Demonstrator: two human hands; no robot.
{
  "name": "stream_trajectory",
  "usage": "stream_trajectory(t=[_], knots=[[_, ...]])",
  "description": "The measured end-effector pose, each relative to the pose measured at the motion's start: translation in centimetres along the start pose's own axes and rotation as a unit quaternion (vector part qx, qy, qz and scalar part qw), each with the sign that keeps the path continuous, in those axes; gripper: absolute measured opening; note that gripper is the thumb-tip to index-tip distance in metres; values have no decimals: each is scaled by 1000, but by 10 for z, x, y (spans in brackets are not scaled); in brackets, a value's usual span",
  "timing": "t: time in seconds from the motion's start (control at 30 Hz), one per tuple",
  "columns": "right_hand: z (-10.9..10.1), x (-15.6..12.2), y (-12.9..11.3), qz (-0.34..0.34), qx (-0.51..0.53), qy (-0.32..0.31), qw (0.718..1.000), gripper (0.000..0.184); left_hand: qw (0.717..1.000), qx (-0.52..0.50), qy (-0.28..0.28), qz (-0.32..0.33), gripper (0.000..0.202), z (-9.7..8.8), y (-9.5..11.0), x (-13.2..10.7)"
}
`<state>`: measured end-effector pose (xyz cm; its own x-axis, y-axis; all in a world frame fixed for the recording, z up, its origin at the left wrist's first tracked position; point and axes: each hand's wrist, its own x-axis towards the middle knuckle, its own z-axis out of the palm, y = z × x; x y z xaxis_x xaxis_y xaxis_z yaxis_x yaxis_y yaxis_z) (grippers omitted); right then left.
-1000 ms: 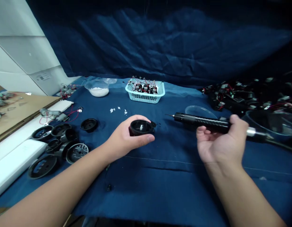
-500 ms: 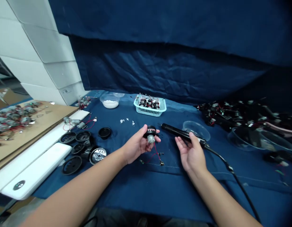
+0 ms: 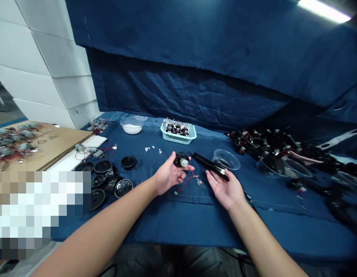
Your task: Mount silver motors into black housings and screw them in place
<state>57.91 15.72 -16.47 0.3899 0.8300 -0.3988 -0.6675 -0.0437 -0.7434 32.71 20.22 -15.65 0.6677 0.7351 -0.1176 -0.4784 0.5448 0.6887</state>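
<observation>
The left hand's (image 3: 169, 174) fingers curl around a black round housing (image 3: 180, 159), gripping it from below, with a silver motor (image 3: 184, 163) showing at its face. Red wires (image 3: 190, 181) trail from it down to the cloth. The right hand (image 3: 225, 191) lies open, palm up, fingers loosely spread, its fingertips at the end of a black electric screwdriver (image 3: 210, 165); whether they grip it cannot be told. Both bare forearms reach in from the near edge of the tabletop, which is covered in blue cloth (image 3: 178, 219). A clear dish (image 3: 226, 160) stands just beyond the screwdriver. Toward the far edge sit a teal basket (image 3: 178, 134) of wired motors and a bowl (image 3: 132, 127) of white pieces. More black housings (image 3: 103, 168) lie along the left edge, a heap of wired parts (image 3: 259, 143) lies at right, and a blue curtain (image 3: 178, 80) hangs behind.
</observation>
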Motion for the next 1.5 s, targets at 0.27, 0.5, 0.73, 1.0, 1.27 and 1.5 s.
stream_trajectory(t=[0.27,0.5,0.73,1.0,1.27,1.5], knots=[[-11,-39,15,-28,-104,-66,992,20,999,-1,-32,-25,76,-1,-3,0],[6,-73,25,-208,-300,-216,905,51,996,10,-46,-75,75,-1,-5,-1],[29,-72,-3,-394,-603,-377,583,65,979,47,-94,-172,86,-6,-13,-4],[52,-64,-17,-516,-695,-355,353,33,975,66,-101,-185,82,-16,-20,1],[83,-32,-56,-386,-655,-369,535,23,998,-16,42,-34,60,-4,-9,2],[173,69,-104,-338,-690,-295,568,35,983,15,161,84,47,-27,-12,19]])
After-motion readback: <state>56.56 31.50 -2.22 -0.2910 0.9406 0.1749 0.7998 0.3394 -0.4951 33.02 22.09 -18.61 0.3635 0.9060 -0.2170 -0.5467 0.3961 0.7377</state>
